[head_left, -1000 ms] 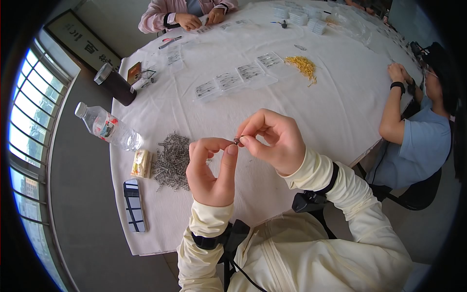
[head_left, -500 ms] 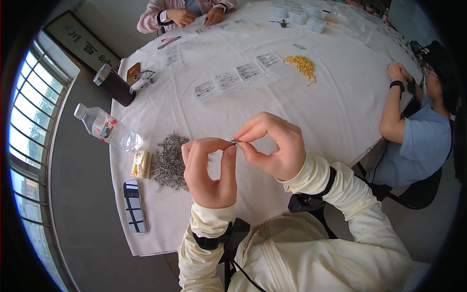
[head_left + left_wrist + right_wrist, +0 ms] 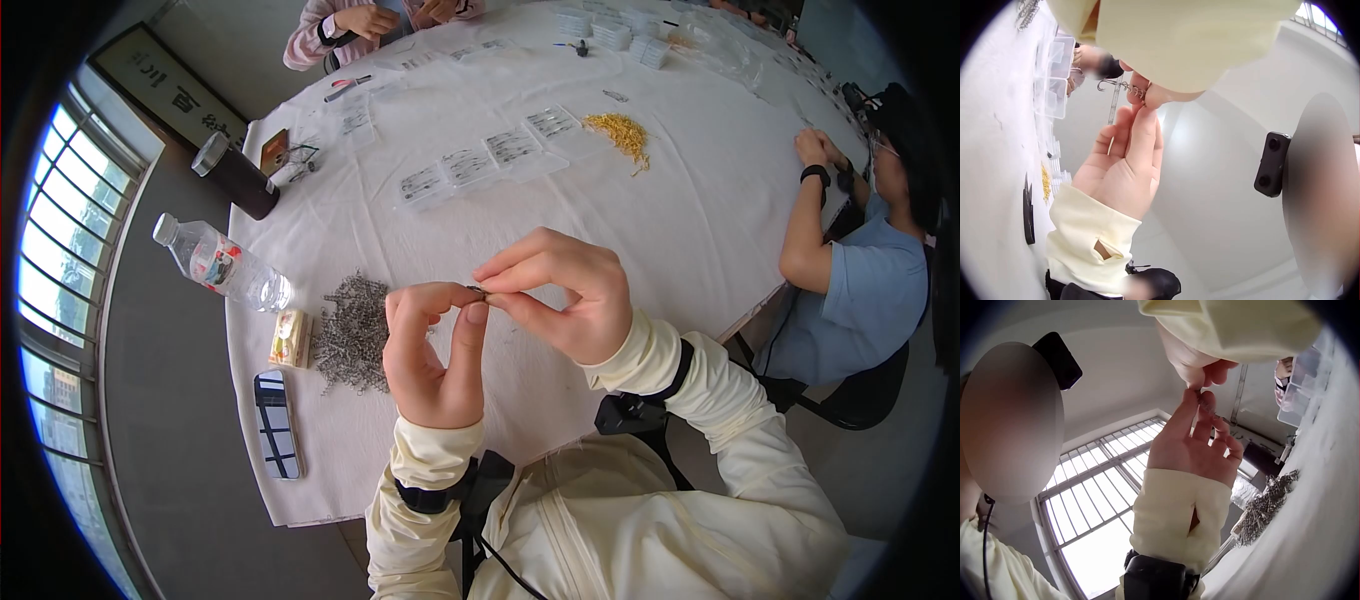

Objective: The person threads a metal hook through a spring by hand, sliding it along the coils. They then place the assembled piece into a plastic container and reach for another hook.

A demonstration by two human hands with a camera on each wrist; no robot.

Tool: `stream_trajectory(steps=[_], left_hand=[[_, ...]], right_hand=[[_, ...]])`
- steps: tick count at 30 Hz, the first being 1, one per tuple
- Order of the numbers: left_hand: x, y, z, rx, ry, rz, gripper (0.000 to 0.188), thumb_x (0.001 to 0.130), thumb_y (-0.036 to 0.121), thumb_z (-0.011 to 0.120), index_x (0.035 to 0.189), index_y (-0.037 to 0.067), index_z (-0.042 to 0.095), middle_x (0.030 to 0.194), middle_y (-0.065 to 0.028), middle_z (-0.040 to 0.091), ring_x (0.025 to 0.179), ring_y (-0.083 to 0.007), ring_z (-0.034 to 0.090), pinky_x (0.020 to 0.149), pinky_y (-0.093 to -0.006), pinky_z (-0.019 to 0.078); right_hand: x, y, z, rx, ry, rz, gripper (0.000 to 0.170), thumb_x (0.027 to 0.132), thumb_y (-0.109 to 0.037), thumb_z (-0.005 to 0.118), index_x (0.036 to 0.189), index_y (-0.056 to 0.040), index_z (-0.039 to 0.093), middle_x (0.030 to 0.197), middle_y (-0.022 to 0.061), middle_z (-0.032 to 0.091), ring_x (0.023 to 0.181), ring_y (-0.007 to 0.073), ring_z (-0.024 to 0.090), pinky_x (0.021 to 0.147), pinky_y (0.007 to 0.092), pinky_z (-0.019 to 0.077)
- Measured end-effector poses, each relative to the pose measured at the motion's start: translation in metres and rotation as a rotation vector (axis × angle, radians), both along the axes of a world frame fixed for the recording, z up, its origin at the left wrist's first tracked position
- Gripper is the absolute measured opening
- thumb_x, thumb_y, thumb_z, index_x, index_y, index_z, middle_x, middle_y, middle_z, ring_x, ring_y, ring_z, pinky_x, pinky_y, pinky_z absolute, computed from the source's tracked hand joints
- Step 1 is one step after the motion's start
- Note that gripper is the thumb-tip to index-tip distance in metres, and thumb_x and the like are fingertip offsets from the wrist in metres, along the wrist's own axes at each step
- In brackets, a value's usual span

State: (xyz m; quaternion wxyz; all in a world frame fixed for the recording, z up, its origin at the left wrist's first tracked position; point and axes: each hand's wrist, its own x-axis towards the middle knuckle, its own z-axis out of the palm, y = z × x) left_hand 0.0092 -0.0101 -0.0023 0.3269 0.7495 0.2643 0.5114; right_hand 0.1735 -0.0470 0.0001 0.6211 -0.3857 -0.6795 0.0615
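A small coiled metal piece with a hooked end (image 3: 1137,92) is held between both hands, its hook sticking out in the left wrist view. My left hand (image 3: 437,355) pinches it between thumb and forefinger. From the other side, my right hand (image 3: 572,297) pinches its end, fingertips close against the left ones. In the head view the fingers cover most of the piece (image 3: 478,291). Beside my left hand lies a pile of similar grey metal pieces (image 3: 352,332).
Left of the pile are a tissue pack (image 3: 290,338), a phone (image 3: 277,424), a plastic bottle (image 3: 222,263) and a dark flask (image 3: 236,175). Clear trays (image 3: 487,160) and a yellow pile (image 3: 622,138) lie beyond. Two other people sit at the table (image 3: 680,230).
My right fingers have shifted slightly at the metal piece, and both hands stay together. Across the table, the person in pink has drawn their hands back from the trays.
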Motion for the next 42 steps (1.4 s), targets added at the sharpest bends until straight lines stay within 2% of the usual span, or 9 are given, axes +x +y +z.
stream_trajectory(steps=[9, 11, 16, 22, 24, 27, 31, 34, 42], left_hand=[[-0.002, 0.002, 0.000, -0.141, -0.061, -0.116, 0.007, 0.095, 0.005, 0.058, 0.098, -0.001, 0.057, 0.088, -0.0019, 0.058, 0.078, -0.0088, 0.049, 0.071, -0.0223, 0.0401], [-0.001, -0.001, 0.003, -0.263, -0.105, -0.106, 0.008, 0.088, 0.008, 0.066, 0.092, 0.003, 0.061, 0.089, -0.0025, 0.063, 0.081, -0.0142, 0.045, 0.077, -0.0284, 0.0366], [-0.003, 0.000, 0.001, -0.314, -0.115, -0.126, 0.009, 0.089, 0.009, 0.066, 0.093, 0.003, 0.061, 0.091, -0.0024, 0.064, 0.083, -0.0125, 0.048, 0.079, -0.0279, 0.0368], [-0.004, 0.001, 0.001, -0.385, -0.144, -0.196, 0.010, 0.090, 0.008, 0.065, 0.096, 0.001, 0.061, 0.092, -0.0024, 0.063, 0.083, -0.0108, 0.051, 0.080, -0.0267, 0.0385], [-0.004, 0.002, 0.002, -0.402, -0.150, -0.222, 0.010, 0.091, 0.008, 0.064, 0.096, 0.001, 0.061, 0.092, -0.0023, 0.063, 0.083, -0.0104, 0.051, 0.079, -0.0261, 0.0392], [-0.004, 0.001, 0.006, -0.467, -0.205, -0.296, 0.009, 0.092, 0.006, 0.063, 0.097, 0.000, 0.060, 0.091, -0.0013, 0.061, 0.082, -0.0088, 0.050, 0.075, -0.0236, 0.0400], [-0.003, 0.001, 0.007, -0.500, -0.277, -0.353, 0.009, 0.094, 0.007, 0.061, 0.099, 0.001, 0.059, 0.090, -0.0002, 0.059, 0.079, -0.0070, 0.048, 0.072, -0.0213, 0.0392], [-0.004, 0.001, 0.006, -0.512, -0.288, -0.362, 0.009, 0.095, 0.009, 0.061, 0.099, 0.001, 0.058, 0.090, -0.0001, 0.059, 0.078, -0.0066, 0.048, 0.071, -0.0210, 0.0389], [-0.002, 0.004, 0.004, -0.561, -0.366, -0.365, 0.008, 0.096, 0.009, 0.059, 0.099, 0.002, 0.058, 0.090, -0.0019, 0.061, 0.081, -0.0078, 0.051, 0.073, -0.0221, 0.0395]], right_hand=[[0.000, -0.001, 0.000, -0.048, 0.066, -0.010, 0.017, 0.073, 0.001, 0.076, 0.086, -0.0077, 0.069, 0.091, 0.0046, 0.063, 0.078, 0.0169, 0.063, 0.067, 0.0275, 0.0509], [0.001, 0.001, -0.002, -0.049, 0.066, -0.006, 0.017, 0.073, 0.001, 0.076, 0.085, -0.0079, 0.069, 0.092, 0.0043, 0.062, 0.078, 0.0159, 0.063, 0.067, 0.0270, 0.0503], [0.001, 0.001, -0.002, -0.072, 0.089, 0.021, 0.016, 0.073, 0.002, 0.075, 0.084, -0.0078, 0.068, 0.093, 0.0035, 0.059, 0.078, 0.0136, 0.060, 0.067, 0.0263, 0.0494], [0.003, 0.002, -0.004, -0.193, 0.245, 0.218, 0.021, 0.075, 0.002, 0.074, 0.092, -0.0080, 0.067, 0.092, 0.0018, 0.056, 0.078, 0.0110, 0.058, 0.070, 0.0249, 0.0491], [0.002, 0.001, -0.003, -0.344, 0.431, 0.366, 0.019, 0.079, 0.000, 0.072, 0.095, -0.0066, 0.066, 0.093, 0.0009, 0.058, 0.081, 0.0094, 0.058, 0.072, 0.0247, 0.0491], [0.005, -0.003, 0.008, -0.510, 0.399, 0.390, 0.017, 0.082, 0.004, 0.069, 0.097, -0.0011, 0.063, 0.097, 0.0039, 0.058, 0.089, 0.0125, 0.056, 0.078, 0.0284, 0.0471], [0.008, -0.002, 0.003, -0.518, 0.299, 0.360, 0.017, 0.083, 0.004, 0.068, 0.098, 0.0003, 0.062, 0.096, 0.0050, 0.061, 0.090, 0.0136, 0.058, 0.080, 0.0285, 0.0479], [0.007, 0.000, -0.002, -0.469, 0.377, 0.363, 0.014, 0.083, -0.005, 0.071, 0.096, -0.0044, 0.066, 0.086, -0.0001, 0.067, 0.079, 0.0086, 0.062, 0.072, 0.0241, 0.0484], [0.006, -0.001, 0.001, -0.499, 0.393, 0.416, 0.015, 0.085, 0.001, 0.068, 0.100, -0.0001, 0.067, 0.091, 0.0051, 0.070, 0.086, 0.0114, 0.066, 0.076, 0.0244, 0.0512]])
